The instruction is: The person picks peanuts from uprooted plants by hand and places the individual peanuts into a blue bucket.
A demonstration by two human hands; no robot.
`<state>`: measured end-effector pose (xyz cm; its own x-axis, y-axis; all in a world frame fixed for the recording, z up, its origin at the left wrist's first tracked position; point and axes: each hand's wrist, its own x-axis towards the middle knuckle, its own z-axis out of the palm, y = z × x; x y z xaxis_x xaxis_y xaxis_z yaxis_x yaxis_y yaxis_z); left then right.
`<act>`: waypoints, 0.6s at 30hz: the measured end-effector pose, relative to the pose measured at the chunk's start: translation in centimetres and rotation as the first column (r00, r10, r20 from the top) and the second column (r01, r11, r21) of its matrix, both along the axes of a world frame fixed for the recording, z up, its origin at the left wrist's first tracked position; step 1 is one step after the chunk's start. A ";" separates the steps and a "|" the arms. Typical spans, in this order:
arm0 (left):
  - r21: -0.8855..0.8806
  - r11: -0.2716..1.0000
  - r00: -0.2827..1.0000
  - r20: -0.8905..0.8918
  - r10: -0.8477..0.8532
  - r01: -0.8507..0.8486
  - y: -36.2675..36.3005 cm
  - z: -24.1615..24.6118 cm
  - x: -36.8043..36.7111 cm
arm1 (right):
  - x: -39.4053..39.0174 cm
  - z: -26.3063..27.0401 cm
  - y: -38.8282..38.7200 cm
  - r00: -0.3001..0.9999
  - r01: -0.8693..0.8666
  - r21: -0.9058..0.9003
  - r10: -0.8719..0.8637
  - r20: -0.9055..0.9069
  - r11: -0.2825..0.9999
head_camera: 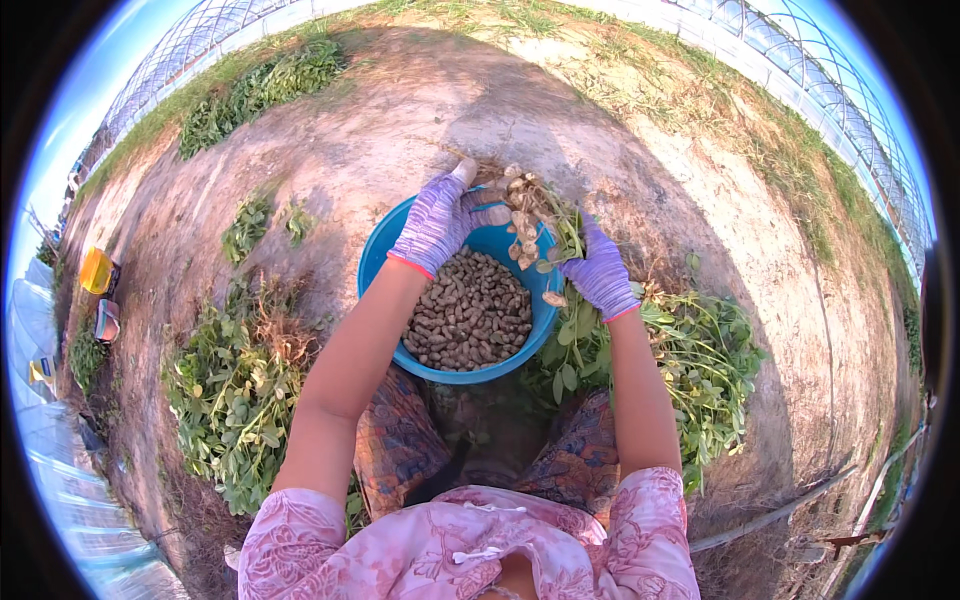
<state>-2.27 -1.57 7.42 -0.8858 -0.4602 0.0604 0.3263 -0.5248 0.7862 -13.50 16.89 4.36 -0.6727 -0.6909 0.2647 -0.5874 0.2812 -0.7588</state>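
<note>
A blue plastic tub (545,319) stands on the ground between my knees, partly filled with unshelled peanuts (469,311). My right hand (600,268), in a purple striped knit glove, grips the green stems of a peanut plant over the tub's right rim. Pale pods (529,217) and thin roots hang in a cluster from that plant. My left hand (439,221), gloved alike, is over the tub's far left side. Its fingertips are apart, right beside the roots and pods; whether they pinch any is unclear. One pod (554,298) dangles near the right rim.
Peanut plants lie heaped on the left (232,397) and right (705,367). More greenery (266,86) lies farther off on the bare soil (420,90). A yellow container (97,270) stands far left. A pole (772,510) lies at the lower right. Greenhouse frames (817,67) border the plot.
</note>
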 end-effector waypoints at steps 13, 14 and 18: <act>0.405 0.901 0.954 0.299 0.028 -0.153 1.0 -6.4 -4.3 | -3.8 3.3 3.7 0.892 0.405 0.010 -0.392 -0.224 0.914; 0.463 0.884 0.972 0.228 -0.050 -0.063 3.0 -5.7 -6.2 | -2.8 2.6 2.8 0.909 0.312 0.368 -0.162 -0.384 0.876; -0.112 0.993 0.988 0.154 -0.028 0.046 4.2 -8.7 -12.5 | -2.9 2.0 2.9 0.918 0.354 0.362 -0.246 -0.312 0.862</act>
<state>-14.80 2.62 -1.28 -0.9050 -0.4246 -0.0257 0.1801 -0.4373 0.8811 -16.42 19.77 6.36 -0.8144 -0.5475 0.1922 -0.5760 0.7230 -0.3813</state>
